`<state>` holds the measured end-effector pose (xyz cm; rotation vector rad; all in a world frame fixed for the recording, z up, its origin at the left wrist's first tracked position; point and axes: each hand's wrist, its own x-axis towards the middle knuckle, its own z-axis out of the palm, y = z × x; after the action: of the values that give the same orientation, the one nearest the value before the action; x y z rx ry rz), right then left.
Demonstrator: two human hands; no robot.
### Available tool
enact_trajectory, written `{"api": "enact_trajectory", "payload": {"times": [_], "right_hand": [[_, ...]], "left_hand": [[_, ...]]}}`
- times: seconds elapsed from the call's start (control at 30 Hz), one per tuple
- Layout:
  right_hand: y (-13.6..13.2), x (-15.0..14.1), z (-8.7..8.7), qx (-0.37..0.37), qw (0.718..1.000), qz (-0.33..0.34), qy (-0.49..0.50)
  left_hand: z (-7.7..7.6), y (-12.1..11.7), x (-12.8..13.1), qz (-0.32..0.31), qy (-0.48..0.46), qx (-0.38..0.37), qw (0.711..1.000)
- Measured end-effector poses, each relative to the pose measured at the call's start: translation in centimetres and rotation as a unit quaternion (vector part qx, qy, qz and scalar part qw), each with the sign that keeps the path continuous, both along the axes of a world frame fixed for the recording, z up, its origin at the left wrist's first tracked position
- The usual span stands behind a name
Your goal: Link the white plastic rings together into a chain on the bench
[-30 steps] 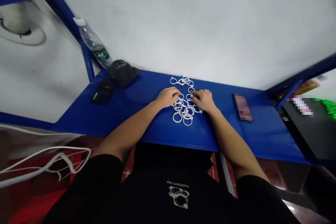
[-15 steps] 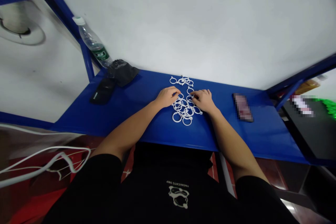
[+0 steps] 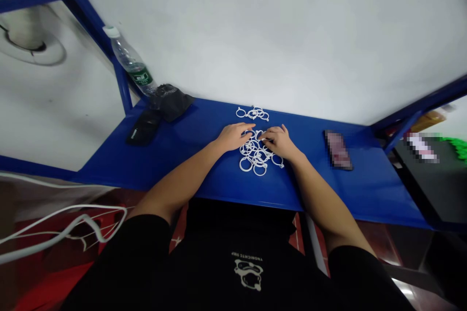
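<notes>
White rings [image 3: 260,156] drawn farther from table's [image 3: 310,131] back edge | pile seemingly tightened | left hand [image 3: 234,137], right hand [image 3: 278,141]: fingers bent narrow, grip unclear

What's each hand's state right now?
Left hand: partly curled at the white rings; whether it grips one can't be told.
Right hand: bent over the white rings; grip can't be told either.
</notes>
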<state>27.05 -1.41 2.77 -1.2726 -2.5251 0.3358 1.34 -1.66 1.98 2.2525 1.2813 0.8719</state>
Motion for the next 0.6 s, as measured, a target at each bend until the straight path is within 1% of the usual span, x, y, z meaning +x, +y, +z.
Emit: {"api": "enact_trajectory", "payload": {"times": [0.17,0.27,0.4,0.47,0.53,0.6], "right_hand": [[-0.4,-0.6,0.1,0.011,1.0,0.015,-0.011],[-0.5,-0.8,-0.1,0.018,1.0,0.014,-0.006],[-0.6,-0.7,-0.1,0.025,1.0,0.012,0.009],[-0.6,-0.7,0.0,0.033,0.999,-0.007,0.027],[-0.6,-0.6,0.2,0.043,0.997,-0.045,0.054],[-0.5,-0.5,0.4,0.055,0.991,-0.09,0.087]], "left_hand": [[-0.2,-0.3,1.1,-0.017,-0.033,-0.059,0.998],[-0.1,-0.6,1.5,-0.028,-0.039,-0.059,0.997],[-0.1,-0.6,1.4,-0.013,-0.066,-0.056,0.996],[-0.3,-0.5,1.3,-0.005,-0.115,-0.059,0.992],[-0.6,-0.3,1.3,0.001,-0.177,-0.066,0.982],[-0.9,-0.1,1.4,0.013,-0.22,-0.072,0.973]]}}
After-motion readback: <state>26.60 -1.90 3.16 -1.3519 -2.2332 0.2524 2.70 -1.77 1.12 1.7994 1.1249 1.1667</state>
